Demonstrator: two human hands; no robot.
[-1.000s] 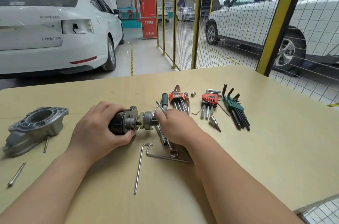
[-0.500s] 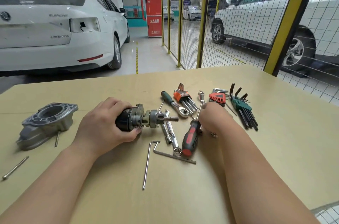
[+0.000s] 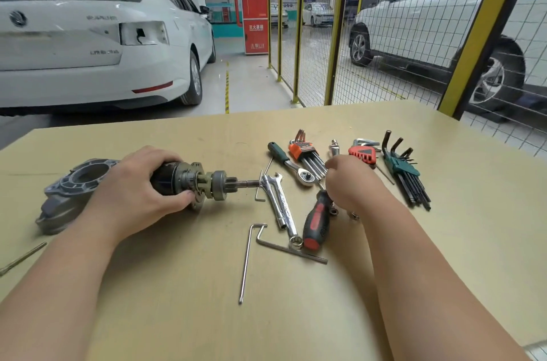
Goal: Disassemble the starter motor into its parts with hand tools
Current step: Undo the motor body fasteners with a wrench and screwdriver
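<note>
Grey cast-metal nose housing [image 3: 71,189] off, just left of dark cylindrical starter motor core [image 3: 177,180]; core clasped by left hand [image 3: 136,195], steel pinion gear [image 3: 219,184] still fitted. Right hand [image 3: 349,183] right of core, over scattered steel hand tools [image 3: 281,204]; grasp indeterminable.

Left hand [image 3: 139,192] grips starter motor [image 3: 189,183] at bench [image 3: 177,316].
Right hand [image 3: 346,183] over screwdriver [image 3: 316,221] shaft, grip hidden; wrench [image 3: 281,204], hex keys [image 3: 405,171] beside.

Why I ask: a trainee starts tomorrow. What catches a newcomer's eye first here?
The left hand grips a dark cylindrical starter motor core mid-table, its grey gear and shaft pointing right. The right hand hovers among scattered steel wrenches and hex keys beside a red-and-black screwdriver. A grey cast-metal housing lies far left.
</note>
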